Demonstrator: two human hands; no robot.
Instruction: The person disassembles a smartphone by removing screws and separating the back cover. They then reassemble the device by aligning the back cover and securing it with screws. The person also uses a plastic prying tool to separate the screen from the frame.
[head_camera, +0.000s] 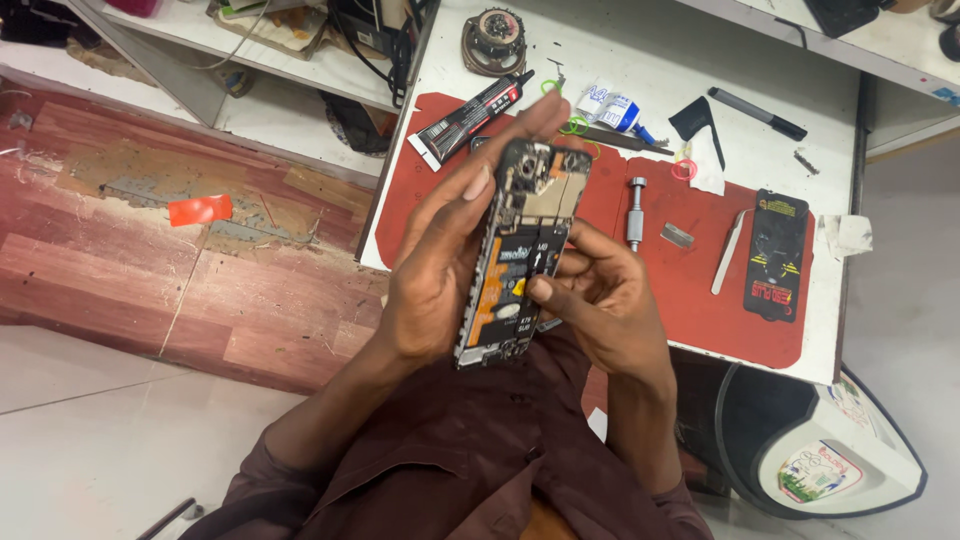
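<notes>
An opened phone (520, 250) with its back cover off shows a black battery, an orange strip and a circuit board at the top. My left hand (440, 260) grips it along its left edge, the index finger stretched past the top. My right hand (605, 295) supports the right side, its thumb pressing on the battery near the middle. The phone is held upright above the near edge of a red work mat (700, 310).
On the white table (640, 50) lie a black glue tube (470, 118), a metal screwdriver handle (635, 212), white tweezers (730, 250), a black phone back panel (775, 255), a small white bottle (610, 108) and a round speaker part (493, 40). A white-topped black bin (820, 450) stands at lower right.
</notes>
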